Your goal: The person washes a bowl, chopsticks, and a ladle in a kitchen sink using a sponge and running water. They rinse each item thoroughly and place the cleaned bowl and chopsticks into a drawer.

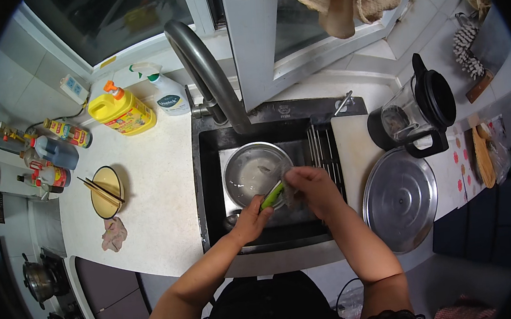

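My left hand [251,222] is closed around a bright green handle [272,196], which slants up to the right over the sink. Whatever extends beyond that handle is partly covered, so the kind of tool cannot be made out. A thin, greyish, see-through piece of material [281,172], perhaps plastic film or mesh, is pinched in my right hand [312,186] against the handle's upper end. Below both hands, a round steel basin [240,164] with some water in it stands in the black sink [205,146].
A grey faucet [210,71] arches over the sink's back edge. To the right are a metal rack [322,150], a large round steel lid [401,201] and a blender jug [396,118]. Leftward stand a bowl with chopsticks [107,201], a pink cloth [114,234] and a yellow pump bottle [125,113].
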`<state>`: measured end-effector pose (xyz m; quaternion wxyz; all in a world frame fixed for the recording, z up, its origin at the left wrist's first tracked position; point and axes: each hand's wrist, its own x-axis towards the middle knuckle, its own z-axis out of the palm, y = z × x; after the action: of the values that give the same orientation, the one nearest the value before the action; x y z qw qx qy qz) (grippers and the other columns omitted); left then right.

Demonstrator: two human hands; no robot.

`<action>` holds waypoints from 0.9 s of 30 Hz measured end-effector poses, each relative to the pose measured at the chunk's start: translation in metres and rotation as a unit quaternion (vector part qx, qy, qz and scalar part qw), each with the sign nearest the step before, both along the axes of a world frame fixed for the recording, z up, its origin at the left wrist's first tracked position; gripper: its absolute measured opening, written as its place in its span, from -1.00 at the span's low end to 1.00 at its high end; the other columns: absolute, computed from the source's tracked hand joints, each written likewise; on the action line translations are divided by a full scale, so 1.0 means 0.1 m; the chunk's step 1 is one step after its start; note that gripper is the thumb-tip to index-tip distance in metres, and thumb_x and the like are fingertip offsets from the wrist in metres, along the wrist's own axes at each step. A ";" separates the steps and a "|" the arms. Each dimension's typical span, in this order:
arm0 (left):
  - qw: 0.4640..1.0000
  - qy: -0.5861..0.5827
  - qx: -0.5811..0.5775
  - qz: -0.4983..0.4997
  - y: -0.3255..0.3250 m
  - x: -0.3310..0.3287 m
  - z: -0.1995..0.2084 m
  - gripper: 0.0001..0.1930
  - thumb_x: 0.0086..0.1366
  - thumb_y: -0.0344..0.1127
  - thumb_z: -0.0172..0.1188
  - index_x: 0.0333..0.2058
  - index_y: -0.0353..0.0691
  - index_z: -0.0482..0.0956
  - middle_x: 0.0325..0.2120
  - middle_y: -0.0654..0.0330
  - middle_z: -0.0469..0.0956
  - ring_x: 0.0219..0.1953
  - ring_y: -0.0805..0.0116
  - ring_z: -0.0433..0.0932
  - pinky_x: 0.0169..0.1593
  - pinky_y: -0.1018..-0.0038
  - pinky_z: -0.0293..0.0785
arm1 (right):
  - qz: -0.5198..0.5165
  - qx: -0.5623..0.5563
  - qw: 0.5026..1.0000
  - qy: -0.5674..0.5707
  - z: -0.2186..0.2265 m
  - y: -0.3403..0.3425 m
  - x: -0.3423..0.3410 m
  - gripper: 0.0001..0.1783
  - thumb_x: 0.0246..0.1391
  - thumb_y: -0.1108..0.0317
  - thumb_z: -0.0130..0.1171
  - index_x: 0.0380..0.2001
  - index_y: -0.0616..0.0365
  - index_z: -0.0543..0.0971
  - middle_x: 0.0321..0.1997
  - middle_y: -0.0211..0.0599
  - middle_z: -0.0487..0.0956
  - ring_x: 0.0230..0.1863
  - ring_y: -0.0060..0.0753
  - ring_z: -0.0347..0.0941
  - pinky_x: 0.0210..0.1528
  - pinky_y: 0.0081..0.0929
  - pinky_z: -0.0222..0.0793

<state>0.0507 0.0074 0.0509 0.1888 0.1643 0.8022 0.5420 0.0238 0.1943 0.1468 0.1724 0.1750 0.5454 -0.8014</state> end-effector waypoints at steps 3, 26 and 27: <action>1.000 -0.020 -0.015 -0.002 0.00 0.03 -0.07 -0.73 0.28 -0.29 0.00 -0.09 -0.18 0.23 -0.38 -0.06 0.44 -0.32 -0.02 0.48 -0.25 0.29 0.37 | 0.049 0.095 0.992 0.069 -0.02 0.00 0.01 -0.82 0.07 0.35 0.14 -0.39 0.28 0.58 -0.56 -0.52 0.48 -0.53 -0.75 0.32 -0.53 -0.72 0.22; 1.000 0.000 0.016 -0.009 0.04 0.08 -0.12 -0.83 0.29 -0.33 -0.02 -0.19 -0.17 0.23 -0.54 0.13 0.37 -0.49 0.31 0.39 -0.35 0.41 0.32 | 0.002 -0.086 0.996 -0.031 -0.38 0.08 -0.02 -0.79 0.12 0.36 0.07 -0.28 0.30 0.55 -0.44 -0.43 0.54 -0.44 -0.62 0.46 -0.39 -0.62 0.41; 1.000 -0.005 0.018 -0.006 0.02 0.07 -0.13 -0.82 0.29 -0.33 -0.02 -0.17 -0.17 0.23 -0.53 0.13 0.37 -0.48 0.30 0.39 -0.34 0.41 0.33 | -0.004 -0.101 0.994 -0.049 -0.29 0.06 -0.01 -0.79 0.12 0.37 0.07 -0.27 0.30 0.55 -0.44 -0.43 0.54 -0.45 -0.62 0.46 -0.40 -0.62 0.40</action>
<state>0.0573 0.0089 0.0378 0.1928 0.1699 0.7906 0.5558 0.0224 0.2005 0.1175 0.2125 0.1981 0.4518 -0.8435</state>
